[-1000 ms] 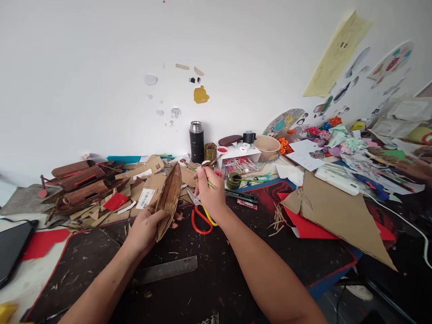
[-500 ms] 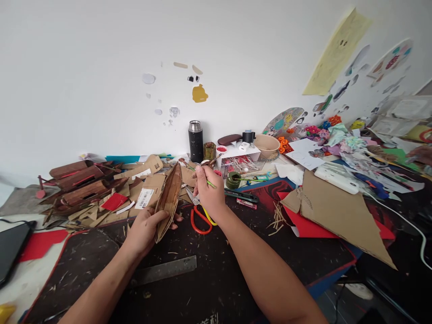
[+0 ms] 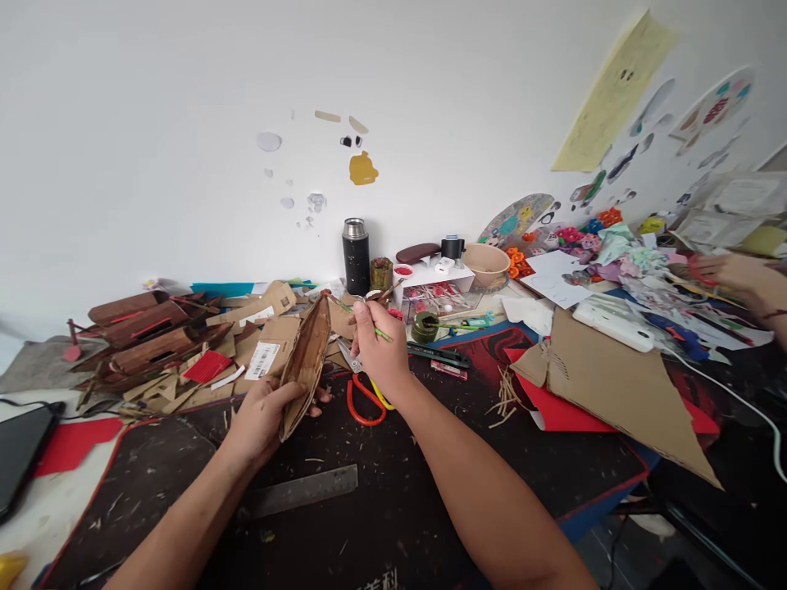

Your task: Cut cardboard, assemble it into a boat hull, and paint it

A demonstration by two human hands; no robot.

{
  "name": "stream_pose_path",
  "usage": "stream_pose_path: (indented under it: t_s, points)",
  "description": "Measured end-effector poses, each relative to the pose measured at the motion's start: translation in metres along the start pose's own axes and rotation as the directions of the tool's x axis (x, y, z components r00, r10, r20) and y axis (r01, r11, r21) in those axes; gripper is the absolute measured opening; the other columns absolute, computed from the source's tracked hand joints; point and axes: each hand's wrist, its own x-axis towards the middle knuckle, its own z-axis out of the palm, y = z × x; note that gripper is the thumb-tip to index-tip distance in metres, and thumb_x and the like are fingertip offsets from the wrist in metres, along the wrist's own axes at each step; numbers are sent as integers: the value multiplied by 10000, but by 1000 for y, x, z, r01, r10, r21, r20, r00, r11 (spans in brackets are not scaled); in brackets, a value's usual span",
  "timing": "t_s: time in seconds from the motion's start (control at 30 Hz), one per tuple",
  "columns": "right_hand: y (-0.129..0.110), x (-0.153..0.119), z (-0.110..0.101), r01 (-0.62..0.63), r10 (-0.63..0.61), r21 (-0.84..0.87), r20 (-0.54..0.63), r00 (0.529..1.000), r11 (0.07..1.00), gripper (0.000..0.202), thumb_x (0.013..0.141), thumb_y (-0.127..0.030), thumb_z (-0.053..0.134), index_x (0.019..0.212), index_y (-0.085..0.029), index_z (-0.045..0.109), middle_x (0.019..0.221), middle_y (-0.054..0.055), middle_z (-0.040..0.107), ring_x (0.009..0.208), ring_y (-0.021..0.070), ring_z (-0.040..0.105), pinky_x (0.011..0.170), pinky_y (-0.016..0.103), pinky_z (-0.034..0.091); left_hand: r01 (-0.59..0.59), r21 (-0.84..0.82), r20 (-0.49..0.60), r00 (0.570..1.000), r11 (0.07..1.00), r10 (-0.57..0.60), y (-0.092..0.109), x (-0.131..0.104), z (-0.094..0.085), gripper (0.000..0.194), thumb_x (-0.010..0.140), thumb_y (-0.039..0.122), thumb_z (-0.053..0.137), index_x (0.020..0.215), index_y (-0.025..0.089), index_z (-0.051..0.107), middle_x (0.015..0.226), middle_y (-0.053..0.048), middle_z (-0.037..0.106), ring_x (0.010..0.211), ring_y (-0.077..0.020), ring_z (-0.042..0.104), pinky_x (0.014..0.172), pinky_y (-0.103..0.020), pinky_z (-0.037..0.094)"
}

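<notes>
My left hand (image 3: 258,419) grips the lower end of a narrow boat-shaped cardboard piece (image 3: 309,348), thumb on its inner face and fingers behind. The piece is tilted upright, its inside stained brown and its edges bare cardboard. In my right hand (image 3: 382,348) a thin paintbrush with a green handle (image 3: 383,335) is pinched like a pen. The brush points left to the piece's upper tip; whether it touches cannot be told. Below my right hand lie scissors with red and yellow handles (image 3: 367,420), partly hidden by it.
Brown cardboard models (image 3: 144,319) and scraps crowd the left. Behind stand a black flask (image 3: 355,258) and a green jar (image 3: 424,328). A metal ruler (image 3: 307,492) lies in front. At right are a cardboard sheet (image 3: 615,393) and another person's hand (image 3: 716,269).
The brush has swung left, its front end now close to the upper tip of the cardboard piece. At far right, the other person's hand has reached further into view.
</notes>
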Motion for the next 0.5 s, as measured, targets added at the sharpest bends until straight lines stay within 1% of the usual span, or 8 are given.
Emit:
stream_pose_path:
  t_s: [0.1,0.2,0.37,0.5]
  points:
    - [0,0,0,1,-1,13,-4,1000,1000,517,1106,-676,434,852,-253,588,508,-56,524,439,144,592,488,259,447,9,2,-10,1000,1000,-9,-1,1,0,410,599,334,791,955,133,764,649,-83,751,555,-219,670,543,-305,552]
    - [-3,-4,2,31,-30,-21,42,999,999,510,1118,-650,423,838,-256,584,520,-46,519,476,151,592,497,261,439,18,9,-31,999,1000,-17,-1,2,-1,410,590,332,785,948,132,770,660,-87,759,581,-237,699,549,-306,558]
    - [-10,-10,6,98,-86,-82,134,987,992,448,1147,-532,412,842,-255,589,568,-29,539,545,162,596,534,268,429,-16,-6,-41,999,1000,16,0,2,-2,429,587,326,792,965,125,771,676,-81,773,558,-219,686,540,-297,564]
    - [-15,-13,8,127,-109,-101,169,980,987,408,1141,-459,448,791,-261,512,564,-39,514,531,158,568,556,281,410,-17,-6,-48,999,1000,16,-1,3,-4,379,581,318,810,908,135,755,702,-81,787,554,-198,687,544,-275,566]
